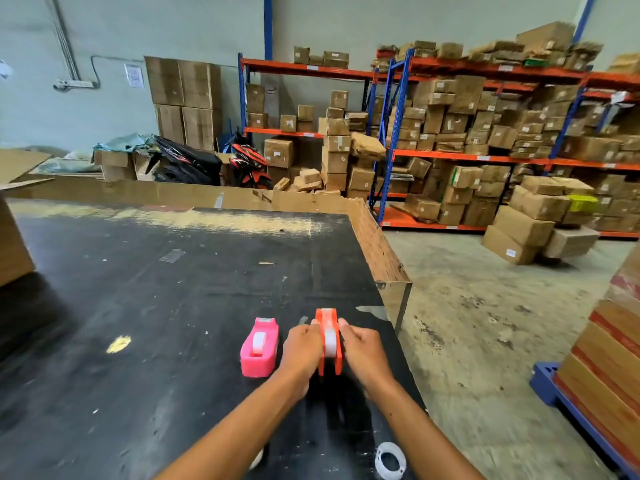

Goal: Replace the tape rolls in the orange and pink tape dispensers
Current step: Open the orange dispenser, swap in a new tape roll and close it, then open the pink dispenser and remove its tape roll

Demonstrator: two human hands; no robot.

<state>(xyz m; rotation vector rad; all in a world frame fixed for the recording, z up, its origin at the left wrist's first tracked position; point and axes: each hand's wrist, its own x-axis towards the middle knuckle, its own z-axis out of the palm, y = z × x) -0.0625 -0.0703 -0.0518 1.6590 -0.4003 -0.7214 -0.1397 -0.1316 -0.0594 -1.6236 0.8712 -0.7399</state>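
An orange tape dispenser [329,341] stands on the black table [156,306] near its right edge, with a clear tape roll [330,339] seated in it. My left hand [302,348] grips its left side and my right hand [360,351] grips its right side. Just left of it sits a pink tape dispenser [260,348], also holding a clear roll, untouched. A loose clear tape roll [390,460] lies at the table's near edge by my right forearm. Another whitish roll [257,459] peeks out under my left forearm, mostly hidden.
A cardboard wall [374,237] lines the table's far and right sides. A large cardboard box [14,244] stands at the table's left. To the right, the concrete floor, a blue pallet with stacked boxes [609,358], and shelves of cartons behind.
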